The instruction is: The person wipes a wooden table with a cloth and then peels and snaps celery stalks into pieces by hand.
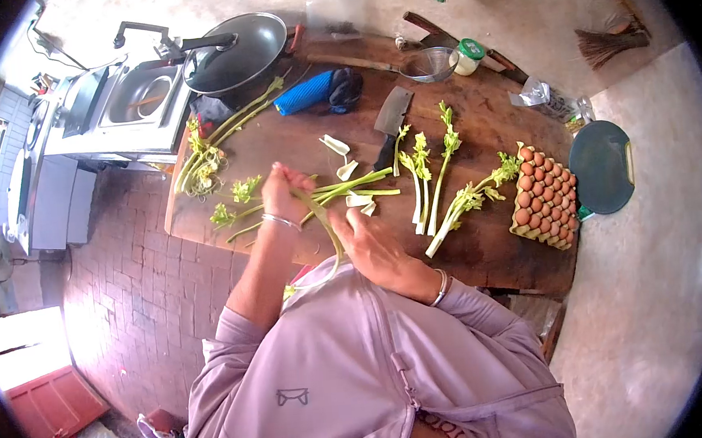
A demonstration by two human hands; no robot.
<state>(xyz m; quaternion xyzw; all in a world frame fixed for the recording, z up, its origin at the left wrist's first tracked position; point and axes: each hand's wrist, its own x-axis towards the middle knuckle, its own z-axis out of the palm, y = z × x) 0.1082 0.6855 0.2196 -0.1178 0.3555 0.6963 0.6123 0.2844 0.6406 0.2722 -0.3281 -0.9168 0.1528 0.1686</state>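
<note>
Filling 1 tray [519, 231] beside celery [467, 199]: eggs [540, 192]

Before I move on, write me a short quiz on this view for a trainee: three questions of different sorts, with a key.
1. True or false: the cleaver lies on the table.
2. What colour is the lid on the jar?
3. What does the left hand hold: (a) an egg, (b) a celery stalk, (c) the cleaver?

Key: 1. True. 2. Green. 3. b.
</note>
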